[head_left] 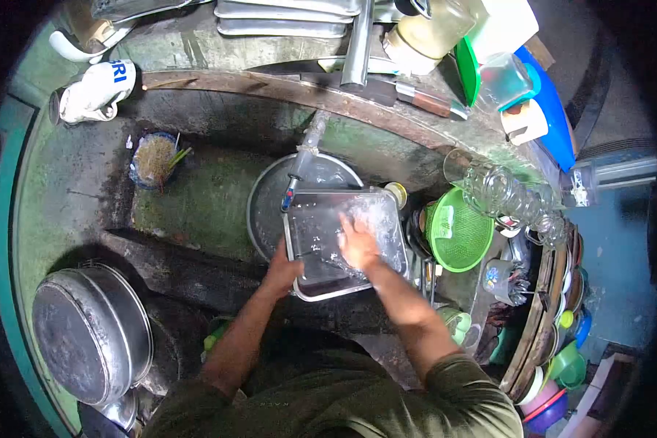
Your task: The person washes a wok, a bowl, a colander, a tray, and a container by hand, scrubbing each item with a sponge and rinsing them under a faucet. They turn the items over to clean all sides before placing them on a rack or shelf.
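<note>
A shallow rectangular metal tray [315,223], wet and shiny, is tilted over a round metal basin [257,230]. My left hand [282,273] grips the tray at its lower left edge, thumb on the rim. Fingers apart, my right hand [358,244] lies on the tray's inner face, right of its middle. White streaks of water or suds show on the surface near it. Right at the tray's upper left corner is a tap [288,196] with a blue and red mark. The tray hides part of the basin.
A green basket [460,233] stands to the right, with clear plastic bottles [507,193] above it. Knives [431,101] lie on the ledge behind. A large metal pot [87,332] sits at lower left. A white mug [98,91] and a bowl of fibres [153,159] are at upper left.
</note>
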Tool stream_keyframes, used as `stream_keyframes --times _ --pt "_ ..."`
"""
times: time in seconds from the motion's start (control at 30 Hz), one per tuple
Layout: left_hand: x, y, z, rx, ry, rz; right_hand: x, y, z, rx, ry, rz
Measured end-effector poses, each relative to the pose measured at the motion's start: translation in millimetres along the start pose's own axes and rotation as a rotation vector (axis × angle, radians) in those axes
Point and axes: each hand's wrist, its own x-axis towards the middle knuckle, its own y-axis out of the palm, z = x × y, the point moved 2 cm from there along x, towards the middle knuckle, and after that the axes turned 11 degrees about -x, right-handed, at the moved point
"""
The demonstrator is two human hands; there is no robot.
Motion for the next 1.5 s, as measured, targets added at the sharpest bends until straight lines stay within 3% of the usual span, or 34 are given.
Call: stream_keyframes --times 0.07,0.1,0.13,0.2,0.27,0.33,0.37,0.4,0.47,0.53,0.6,0.67,0.83,0.93,0.97,1.07,1.13,1.17,1.2,1.23,1.27,1.33,1.37,1.43,1.47,1.5 --pt "5 -8 -5 0.018 0.079 0.010 -27 -38 -16 -0.376 0.087 -0.074" --pt "6 -4 -13 0.105 0.080 0.029 -31 -26 -42 -0.461 0.115 -0.213" --pt "3 2 -22 0.191 0.076 0.042 -32 -9 -72 -0.364 0.086 -0.333" --pt "-15 37 -46 0.328 -0.007 0.003 -47 8 -91 -0.025 0.291 -0.551" --pt "-18 64 -49 0.558 0.285 0.131 -48 43 -115 0.267 0.544 -0.593" --pt "-20 76 -37 0.890 0.443 0.127 -34 108 -155 0.445 0.355 -0.279" --pt "-33 98 -56 0.947 0.097 0.088 -38 132 -164 0.353 0.459 -0.424" --pt "-34 105 -49 0.912 0.508 0.194 -39 129 -158 0.465 0.483 -0.395" --pt "-42 115 -30 0.954 0.288 0.133 -33 117 -148 0.724 0.485 -0.321" --pt "-49 129 -19 0.969 0.448 0.233 -28 102 -138 0.991 0.480 -0.230" --pt "-62 148 -12 0.996 0.427 0.320 -25 83 -131 1.200 0.490 -0.161" --pt "-72 157 -5 1.050 0.570 0.359 -29 66 -127 1.327 0.496 -0.123" --pt "-99 154 0 1.148 0.627 0.461 -43 21 -124 1.432 0.484 -0.257" --pt "-94 123 0 1.062 0.685 0.462 -42 1 -127 1.318 0.480 -0.376" --pt "-85 105 10 0.997 0.645 0.364 -39 -3 -129 1.236 0.470 -0.409" --pt "-45 33 33 0.376 0.587 0.034 -20 14 -163 0.866 0.356 -0.497" --pt "-25 -18 20 0.039 0.057 -0.064 -17 23 -174 0.576 0.169 -0.487" --pt "0 -43 36 -0.182 0.025 -0.116 -22 8 -158 0.308 0.256 -0.436" --pt "10 -58 35 -0.137 -0.032 -0.158 -30 -22 -120 0.038 0.340 -0.378" --pt "8 -54 23 -0.190 -0.029 -0.157 -34 -44 -87 0.045 0.448 -0.209" --pt "5 -47 8 -0.241 -0.023 -0.157 -36 -50 -58 -0.263 0.361 -0.333" --pt "6 -51 -4 -0.244 0.034 -0.142 -28 -68 -4 -0.339 0.179 -0.227" --pt "5 -53 -9 -0.244 0.086 -0.054 -17 -52 9 -0.548 0.075 -0.234" --pt "-8 -50 -11 -0.169 0.117 -0.120 10 -38 40 -0.439 -0.047 -0.077" --pt "-18 -44 -13 -0.098 0.146 -0.185 29 -18 50 -0.293 0.041 -0.127" --pt "-32 -27 -24 -0.162 0.206 -0.082 45 -7 64 -0.211 0.206 -0.231"
